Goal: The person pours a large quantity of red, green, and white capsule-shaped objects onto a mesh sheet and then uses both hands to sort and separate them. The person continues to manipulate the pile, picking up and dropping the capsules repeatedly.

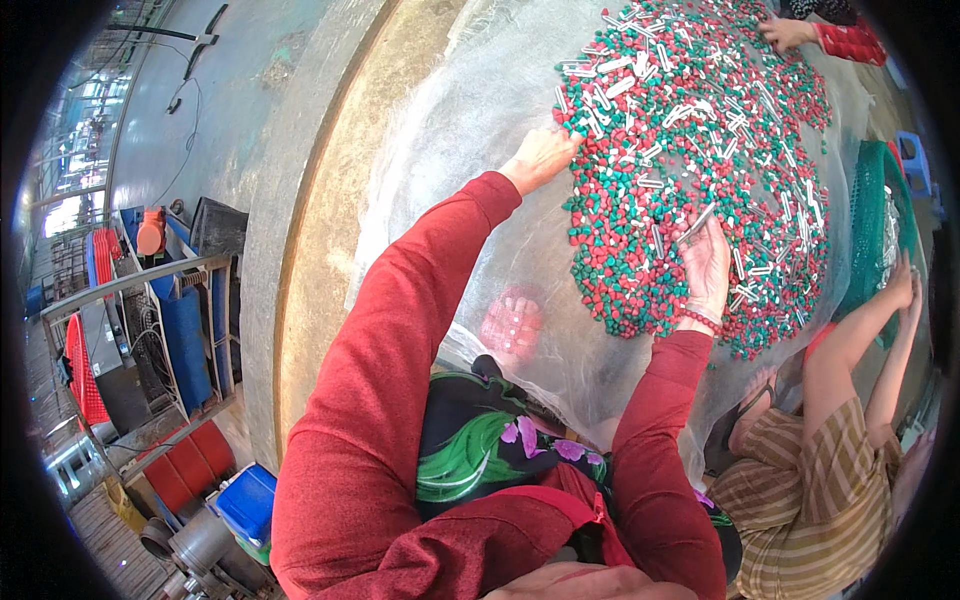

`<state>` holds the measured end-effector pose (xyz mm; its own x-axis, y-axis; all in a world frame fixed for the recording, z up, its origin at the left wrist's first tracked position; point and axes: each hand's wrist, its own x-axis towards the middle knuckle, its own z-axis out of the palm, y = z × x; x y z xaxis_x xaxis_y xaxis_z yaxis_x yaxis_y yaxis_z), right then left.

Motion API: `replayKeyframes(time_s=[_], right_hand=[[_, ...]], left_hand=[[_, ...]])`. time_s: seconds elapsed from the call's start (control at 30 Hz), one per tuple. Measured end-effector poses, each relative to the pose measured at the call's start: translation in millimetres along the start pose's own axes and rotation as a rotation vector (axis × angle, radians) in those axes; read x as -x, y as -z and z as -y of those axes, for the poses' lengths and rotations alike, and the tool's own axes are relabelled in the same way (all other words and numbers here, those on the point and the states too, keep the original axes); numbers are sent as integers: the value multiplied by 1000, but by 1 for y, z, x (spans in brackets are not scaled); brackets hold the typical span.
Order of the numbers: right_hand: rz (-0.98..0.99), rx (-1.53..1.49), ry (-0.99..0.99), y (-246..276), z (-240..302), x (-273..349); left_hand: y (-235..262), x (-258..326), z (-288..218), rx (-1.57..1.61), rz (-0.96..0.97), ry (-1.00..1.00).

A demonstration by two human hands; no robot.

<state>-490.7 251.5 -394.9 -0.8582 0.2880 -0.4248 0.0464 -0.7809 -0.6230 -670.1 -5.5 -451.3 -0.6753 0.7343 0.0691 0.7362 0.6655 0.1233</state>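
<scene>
A wide heap of small red, green and white pieces [625, 265] lies on a clear plastic sheet [440, 170], with many slim white-and-clear sticks [620, 86] scattered over it. At the heap's left edge is my left hand [545, 158], its fingers drawn together and their tips among the pieces. Whatever they pinch is too small to make out. My right hand [708, 265], palm partly turned up over the near middle of the heap, has its fingers curled round a slim greyish stick [696, 224]. A red beaded bracelet circles that wrist.
Another person's hand [790, 34] reaches into the heap's far right. At right, a person in striped clothes holds both hands by a green basket [868, 230]. A bare foot [511, 325] shows through the sheet. A concrete ledge [318, 150] runs along the left, beyond it a blue bin [247, 500].
</scene>
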Motion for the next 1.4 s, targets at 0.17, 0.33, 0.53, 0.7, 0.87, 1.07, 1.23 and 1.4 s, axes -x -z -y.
replayKeyframes(time_s=[0.17,0.33,0.53,0.7,0.87,1.07,1.23,1.4], right_hand=[[-238,212,105,22,-5,-8],[-485,1742,279,76,-21,-43],[-167,1432,144,60,-27,-58],[261,-216,36,11,-3,-8],[234,77,-9,9,18,16],[-3,1562,41,36,-22,-14],[-126,1821,210,28,-43,-16],[26,336,-119,10,-15,-4]], left_hand=[[10,1,3,-26,75,73],[16,-9,-3,453,26,268],[68,-19,-36,2403,472,187],[82,-37,-62,2280,498,337],[37,-78,-89,745,385,180],[-20,-80,-126,-59,120,-92],[-9,-79,-126,53,221,-121],[-2,-64,-84,659,236,160]])
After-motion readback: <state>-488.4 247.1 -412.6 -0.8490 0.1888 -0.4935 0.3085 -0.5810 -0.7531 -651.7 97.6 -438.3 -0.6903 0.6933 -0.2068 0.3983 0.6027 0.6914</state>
